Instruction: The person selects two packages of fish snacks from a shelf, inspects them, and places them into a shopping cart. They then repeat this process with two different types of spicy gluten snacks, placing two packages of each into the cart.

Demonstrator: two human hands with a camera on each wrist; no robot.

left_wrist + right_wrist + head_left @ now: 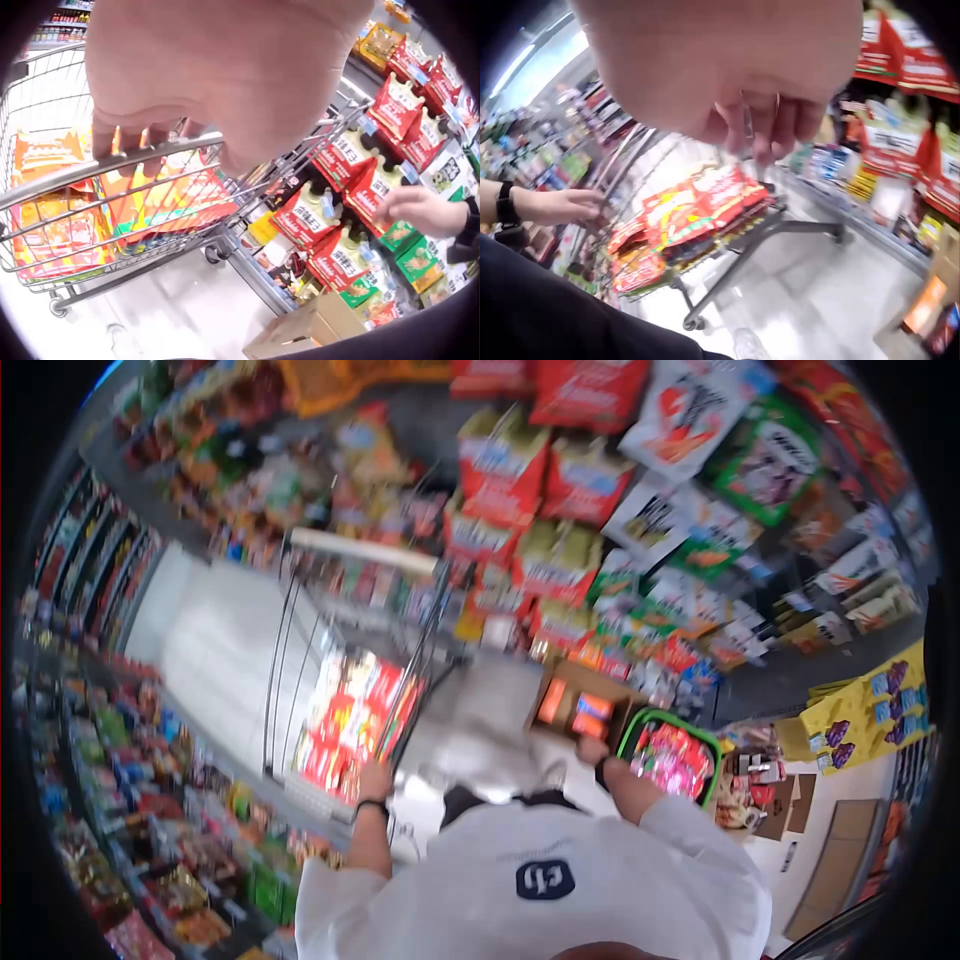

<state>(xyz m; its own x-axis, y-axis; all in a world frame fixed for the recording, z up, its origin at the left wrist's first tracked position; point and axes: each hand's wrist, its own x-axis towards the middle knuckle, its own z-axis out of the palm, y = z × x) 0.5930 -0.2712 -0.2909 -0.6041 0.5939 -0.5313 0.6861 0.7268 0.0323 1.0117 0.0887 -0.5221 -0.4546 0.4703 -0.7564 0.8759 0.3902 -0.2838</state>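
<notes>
My left hand (375, 782) grips the near rim of a wire shopping cart (283, 645); in the left wrist view the fingers (135, 141) lie curled over the metal bar. Inside the cart lie several red and orange snack bags (56, 199), flat in the bottom. Off to the right, my right hand (592, 750) hangs in the air with loosely bent fingers and nothing in it. In the head view it overlaps the edge of a cardboard box (538, 705) with orange packs. The right wrist view shows its fingers (761, 139) pointing down.
A green-rimmed basket (628, 735) of pink and red packets stands right of the box. Racks of red snack bags (500, 490) rise ahead, and packed shelves (150, 840) run along the left. Pale floor (215, 625) stretches beyond the cart.
</notes>
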